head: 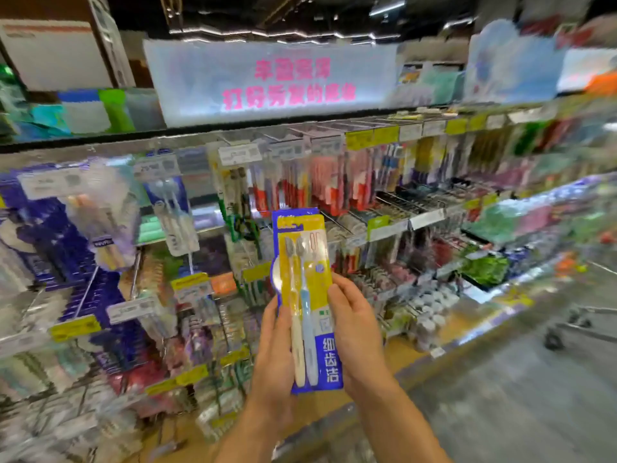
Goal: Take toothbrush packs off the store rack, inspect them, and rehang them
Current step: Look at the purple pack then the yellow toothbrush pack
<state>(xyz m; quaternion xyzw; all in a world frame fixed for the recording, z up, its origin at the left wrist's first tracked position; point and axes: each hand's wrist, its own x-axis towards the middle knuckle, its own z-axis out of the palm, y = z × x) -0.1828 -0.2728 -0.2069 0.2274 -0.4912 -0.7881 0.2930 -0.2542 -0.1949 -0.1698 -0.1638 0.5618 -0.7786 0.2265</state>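
A yellow-and-blue toothbrush pack (309,279) with two brushes inside stands upright in front of me, clear of the rack. My left hand (273,349) grips its lower left edge. My right hand (355,329) grips its right edge, fingers curled over the front. The store rack (233,208) behind it is hung with many toothbrush packs on hooks, all blurred.
A lit sign with pink characters (280,81) sits over the rack. Price tags (190,284) line the hook ends. Shelves of goods run off to the right. A trolley's wheels (564,329) stand on the grey aisle floor at the right.
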